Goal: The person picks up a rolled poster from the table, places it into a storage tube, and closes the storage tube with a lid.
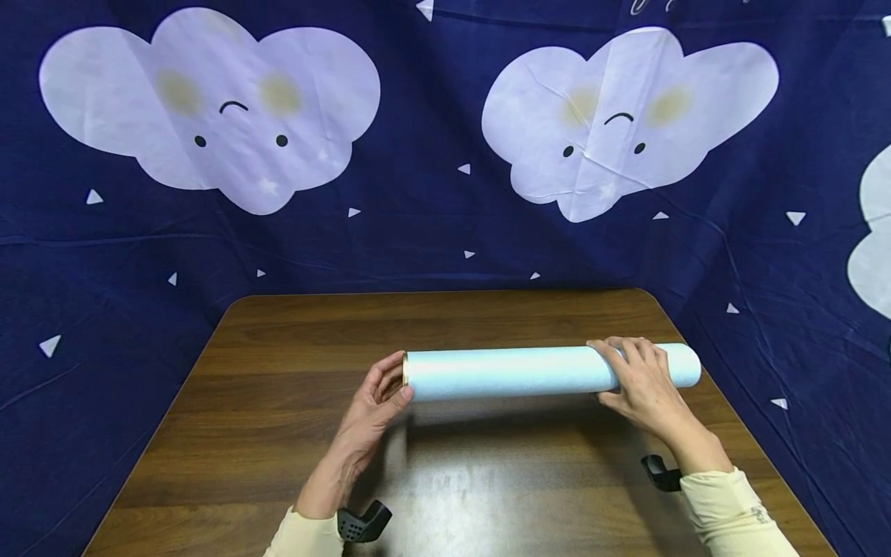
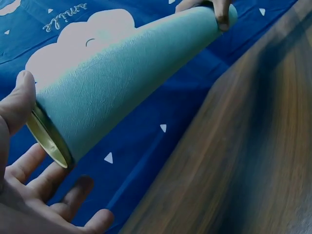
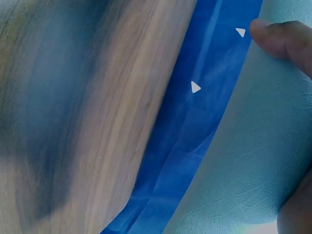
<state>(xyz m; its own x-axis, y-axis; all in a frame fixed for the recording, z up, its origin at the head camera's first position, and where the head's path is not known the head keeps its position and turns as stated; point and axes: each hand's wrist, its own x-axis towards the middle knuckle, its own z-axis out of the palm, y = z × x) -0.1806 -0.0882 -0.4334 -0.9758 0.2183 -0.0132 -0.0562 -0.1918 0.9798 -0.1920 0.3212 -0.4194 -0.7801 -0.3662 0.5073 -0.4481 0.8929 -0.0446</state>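
Note:
A long light blue tube (image 1: 501, 373) with a leathery, creased surface is held level above the wooden table, casting a shadow below. Its left end has a gold metal rim (image 2: 47, 141). My left hand (image 1: 376, 402) holds that end, thumb on one side of the rim and fingertips on the other; in the left wrist view the outer fingers are spread off the tube. Near the other end, my right hand (image 1: 643, 383) grips the tube from above, fingers over the far side and thumb on the near side. The right wrist view shows only part of this grip.
Under the tube lies a brown wood-grain table (image 1: 313, 325) with rounded far corners. Behind and beside it hangs a dark blue cloth (image 1: 431, 216) printed with white clouds and small triangles. A black wrist device (image 1: 363, 522) sits at the left sleeve, another (image 1: 661, 473) at the right.

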